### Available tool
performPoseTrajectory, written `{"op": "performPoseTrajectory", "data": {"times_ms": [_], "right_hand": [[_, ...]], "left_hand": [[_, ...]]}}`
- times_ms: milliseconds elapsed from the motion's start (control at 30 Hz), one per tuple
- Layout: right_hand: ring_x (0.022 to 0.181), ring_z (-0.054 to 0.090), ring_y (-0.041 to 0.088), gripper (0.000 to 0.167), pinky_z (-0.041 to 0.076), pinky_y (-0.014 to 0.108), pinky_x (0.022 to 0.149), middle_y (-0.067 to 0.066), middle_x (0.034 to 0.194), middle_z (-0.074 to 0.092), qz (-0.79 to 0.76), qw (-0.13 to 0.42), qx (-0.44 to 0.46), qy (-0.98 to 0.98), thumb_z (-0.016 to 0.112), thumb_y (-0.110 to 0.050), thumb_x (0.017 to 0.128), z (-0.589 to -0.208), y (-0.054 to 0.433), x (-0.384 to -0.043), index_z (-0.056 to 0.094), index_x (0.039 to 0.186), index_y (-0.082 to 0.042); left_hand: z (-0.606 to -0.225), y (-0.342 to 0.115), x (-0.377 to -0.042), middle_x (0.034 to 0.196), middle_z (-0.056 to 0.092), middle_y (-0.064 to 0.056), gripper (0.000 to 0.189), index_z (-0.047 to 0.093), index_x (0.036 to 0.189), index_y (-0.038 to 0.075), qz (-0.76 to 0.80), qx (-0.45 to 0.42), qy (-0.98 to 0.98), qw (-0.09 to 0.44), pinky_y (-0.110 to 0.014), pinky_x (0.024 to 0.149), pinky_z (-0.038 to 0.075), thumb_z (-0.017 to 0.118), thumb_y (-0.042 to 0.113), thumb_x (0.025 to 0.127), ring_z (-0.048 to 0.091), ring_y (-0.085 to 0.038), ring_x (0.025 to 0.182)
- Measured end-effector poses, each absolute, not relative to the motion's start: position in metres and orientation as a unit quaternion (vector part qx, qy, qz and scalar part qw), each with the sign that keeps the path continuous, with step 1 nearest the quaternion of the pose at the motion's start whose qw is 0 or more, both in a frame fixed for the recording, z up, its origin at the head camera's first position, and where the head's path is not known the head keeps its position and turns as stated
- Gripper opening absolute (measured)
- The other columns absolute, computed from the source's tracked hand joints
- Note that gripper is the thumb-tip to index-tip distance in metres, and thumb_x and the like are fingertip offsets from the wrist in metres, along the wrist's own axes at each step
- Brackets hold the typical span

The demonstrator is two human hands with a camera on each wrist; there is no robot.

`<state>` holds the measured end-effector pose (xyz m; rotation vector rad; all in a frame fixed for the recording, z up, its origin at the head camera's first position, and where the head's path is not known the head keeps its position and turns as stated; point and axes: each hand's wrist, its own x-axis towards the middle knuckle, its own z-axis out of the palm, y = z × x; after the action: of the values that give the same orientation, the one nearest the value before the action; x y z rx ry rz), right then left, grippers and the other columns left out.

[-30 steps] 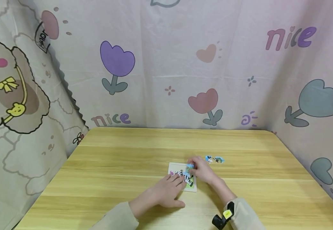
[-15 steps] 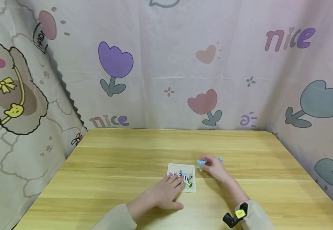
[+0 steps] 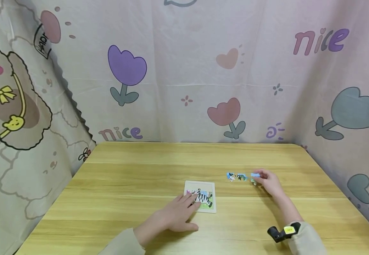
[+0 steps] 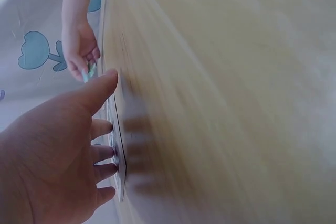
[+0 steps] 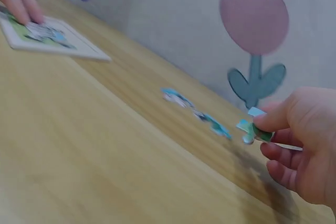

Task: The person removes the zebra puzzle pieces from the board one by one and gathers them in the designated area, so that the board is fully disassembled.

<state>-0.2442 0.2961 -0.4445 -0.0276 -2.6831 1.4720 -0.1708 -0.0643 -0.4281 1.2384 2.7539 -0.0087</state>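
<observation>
A square puzzle board (image 3: 212,198) with a white frame and a partly filled zebra picture lies at the table's middle. My left hand (image 3: 180,214) rests on its lower left part with fingers straight, covering that corner. Between thumb and fingers my right hand (image 3: 269,182) pinches a blue and green puzzle piece (image 5: 254,126), held just above the table to the right of the board. Two loose puzzle pieces lie between board and right hand: one with a zebra's head (image 3: 230,176), the other a blue, green and dark piece (image 3: 242,177).
The pale wooden table (image 3: 139,177) reaches back to a printed curtain (image 3: 178,63) that hangs behind and along both sides. A black wrist camera (image 3: 283,233) is strapped at the right sleeve.
My right hand has carried the pinched puzzle piece from the board's upper right corner rightward, past the two loose pieces. My left hand has stayed on the board, sliding slightly left.
</observation>
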Motion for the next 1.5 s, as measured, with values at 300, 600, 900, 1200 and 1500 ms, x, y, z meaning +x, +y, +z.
{"op": "performPoseTrajectory", "data": {"times_ms": [300,600,900,1200,1500], "right_hand": [[0.079,0.050,0.022,0.021,0.041,0.029,0.065,0.014,0.089,0.061,0.386,0.047,-0.001,-0.921,0.063,-0.009,0.086,-0.450,0.306,-0.250,0.062,0.102,0.006],[0.082,0.054,0.028,0.022,0.044,0.039,0.071,0.014,0.089,0.060,0.326,0.056,0.008,-0.944,0.064,-0.014,0.087,-0.452,0.298,-0.255,0.062,0.098,0.005],[0.081,0.055,0.028,0.022,0.044,0.042,0.071,0.013,0.086,0.061,0.299,0.076,0.015,-0.951,0.065,-0.016,0.086,-0.455,0.297,-0.260,0.063,0.095,0.003],[0.089,0.056,0.035,0.032,0.045,0.048,0.077,0.021,0.095,0.060,0.317,0.087,0.010,-0.944,0.060,-0.016,0.089,-0.453,0.295,-0.259,0.058,0.109,0.008],[0.090,0.058,0.033,0.029,0.048,0.046,0.080,0.020,0.097,0.060,0.378,0.112,0.051,-0.918,0.062,-0.008,0.085,-0.434,0.250,-0.258,0.060,0.110,0.007]], "left_hand": [[-0.428,-0.080,-0.166,0.150,0.024,-0.013,0.074,0.035,0.143,0.012,0.013,0.384,0.920,0.073,-0.044,0.110,0.021,0.047,0.059,0.087,0.023,-0.028,0.137],[-0.429,-0.092,-0.163,0.151,0.022,-0.014,0.075,0.033,0.145,0.012,0.030,0.377,0.923,0.077,-0.046,0.110,0.021,0.046,0.059,0.087,0.023,-0.030,0.136],[-0.430,-0.096,-0.160,0.151,0.022,-0.014,0.074,0.032,0.145,0.012,0.049,0.375,0.922,0.080,-0.045,0.110,0.022,0.049,0.056,0.087,0.023,-0.031,0.136],[-0.433,-0.094,-0.163,0.151,0.021,-0.015,0.075,0.032,0.144,0.008,0.051,0.386,0.918,0.075,-0.045,0.110,0.022,0.049,0.055,0.088,0.021,-0.031,0.137],[-0.431,-0.090,-0.164,0.151,0.020,-0.014,0.077,0.032,0.144,0.007,0.032,0.384,0.919,0.078,-0.042,0.111,0.021,0.047,0.057,0.088,0.020,-0.030,0.138]]}}
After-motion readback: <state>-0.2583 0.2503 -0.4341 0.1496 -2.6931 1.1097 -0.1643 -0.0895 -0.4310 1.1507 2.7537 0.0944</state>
